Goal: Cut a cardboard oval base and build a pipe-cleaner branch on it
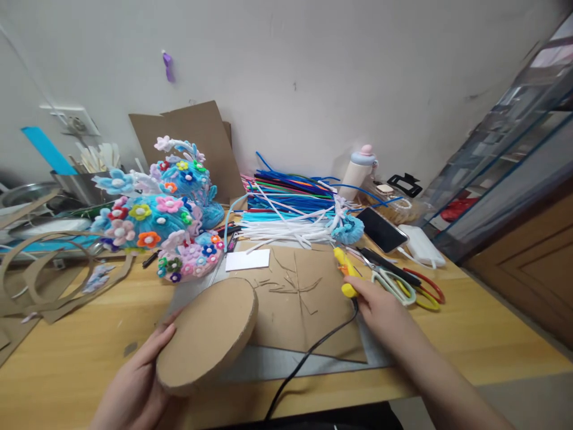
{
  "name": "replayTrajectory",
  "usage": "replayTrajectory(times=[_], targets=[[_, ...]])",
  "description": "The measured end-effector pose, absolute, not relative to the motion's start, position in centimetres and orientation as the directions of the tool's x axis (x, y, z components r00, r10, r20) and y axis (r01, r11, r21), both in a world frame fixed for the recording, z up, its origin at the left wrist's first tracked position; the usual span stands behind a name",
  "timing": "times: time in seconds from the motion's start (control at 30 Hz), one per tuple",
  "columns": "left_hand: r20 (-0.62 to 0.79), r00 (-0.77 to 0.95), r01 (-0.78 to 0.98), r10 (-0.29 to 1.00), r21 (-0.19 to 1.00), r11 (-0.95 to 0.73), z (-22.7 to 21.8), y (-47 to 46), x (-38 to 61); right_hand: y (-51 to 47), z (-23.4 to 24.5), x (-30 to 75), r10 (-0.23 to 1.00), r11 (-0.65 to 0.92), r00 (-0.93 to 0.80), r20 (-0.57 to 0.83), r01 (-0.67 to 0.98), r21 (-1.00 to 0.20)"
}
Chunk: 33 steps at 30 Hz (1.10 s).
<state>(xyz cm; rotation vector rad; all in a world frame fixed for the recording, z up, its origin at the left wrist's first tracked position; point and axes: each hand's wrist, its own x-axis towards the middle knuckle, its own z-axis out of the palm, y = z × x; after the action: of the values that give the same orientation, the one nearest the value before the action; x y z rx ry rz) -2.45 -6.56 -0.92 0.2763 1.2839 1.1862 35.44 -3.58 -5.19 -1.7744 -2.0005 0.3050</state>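
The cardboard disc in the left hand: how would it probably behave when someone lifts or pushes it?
The cardboard disc is probably stiff, since its face looks flat with the left hand holding it at one side. It may be light for its size, being cardboard. Its curved edge suggests it could roll if stood upright.

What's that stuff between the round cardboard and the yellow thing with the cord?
In the head view, a flat brown cardboard sheet lies between the round cardboard and the yellow tool, with thin brown scraps on it.
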Motion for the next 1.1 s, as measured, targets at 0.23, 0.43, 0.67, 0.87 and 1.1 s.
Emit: replayTrajectory(times=[0.23, 0.43, 0.67, 0.87, 1.1], targets=[[-0.471, -0.145, -0.477, 0.87, 0.804, 0.355, -0.7, -6.2, -0.7, -5.3, -6.1, 33.9, 0.977, 0.08, 0.023, 0.212, 0.883, -0.463], [-0.362, -0.152, -0.426, 0.92, 0.864, 0.269, -0.7, -5.7, 1.1, -5.2, -7.3, 33.1, 0.995, -0.043, 0.083, 0.059, 0.865, -0.5], [-0.191, 0.091, -0.298, 0.977, 0.931, 0.21, -0.5, -5.6, 6.2, -6.7, -3.2, 30.6, 0.982, -0.188, 0.02, -0.19, -0.06, -0.98], [-0.035, 0.277, -0.021, 0.96, 0.999, 0.042, -2.0, -3.7, 10.4, -6.9, -2.5, 31.6, 0.835, -0.029, 0.461, -0.3, -0.508, -0.861], [0.13, 0.543, 0.76, 0.829, 0.344, -0.552, -1.4, -2.5, 17.5, -7.4, -1.1, 36.2, 0.644, 0.432, 0.749, -0.155, -0.524, -0.734]])
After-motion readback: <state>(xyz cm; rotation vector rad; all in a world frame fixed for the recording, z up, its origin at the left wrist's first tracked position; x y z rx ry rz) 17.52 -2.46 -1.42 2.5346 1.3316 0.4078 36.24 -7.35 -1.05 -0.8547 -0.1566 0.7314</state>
